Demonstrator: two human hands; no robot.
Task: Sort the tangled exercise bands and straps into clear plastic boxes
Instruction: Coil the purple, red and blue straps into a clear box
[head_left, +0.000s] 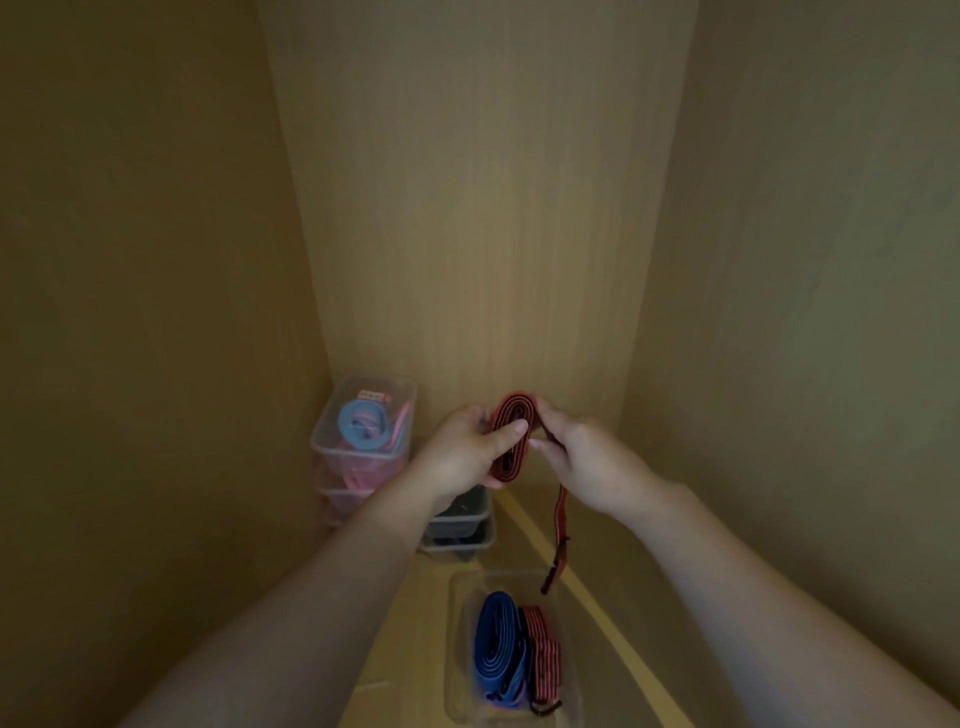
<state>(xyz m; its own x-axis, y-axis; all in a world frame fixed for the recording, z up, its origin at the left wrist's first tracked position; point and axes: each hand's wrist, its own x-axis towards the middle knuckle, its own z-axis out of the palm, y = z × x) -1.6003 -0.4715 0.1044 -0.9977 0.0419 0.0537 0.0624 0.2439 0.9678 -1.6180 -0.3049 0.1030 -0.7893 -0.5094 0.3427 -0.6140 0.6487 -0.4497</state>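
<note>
Both hands are raised in front of the back panel (467, 208) of a wooden cupboard, holding a red strap (508, 408) with dark stripes between them. Most of the strap is wound into a flat oval coil. The left hand (467, 452) grips this coil, its thumb (511, 428) laid across the front and its fingers curled behind. The right hand (587, 467) pinches the strap at the coil's right edge, between thumb and fingertips. From there the loose tail (560, 512) hangs down, and its dark end dangles just above the far rim of a clear box (514, 576) on the cupboard floor (410, 623). In that open box lie a folded blue strap (496, 644) on the left and a red striped strap (543, 649) on the right, side by side and touching. In the back left corner stands a stack of clear boxes (332, 415); the top one holds a light blue band (361, 423) with pink ones beside it, and the box below shows more pink bands (363, 475). Just right of that stack, partly hidden by the left forearm, are two more stacked boxes (462, 525) with dark contents that are too dim to make out. A pale stripe (597, 608) runs diagonally across the floor, past the open box's right side.
</note>
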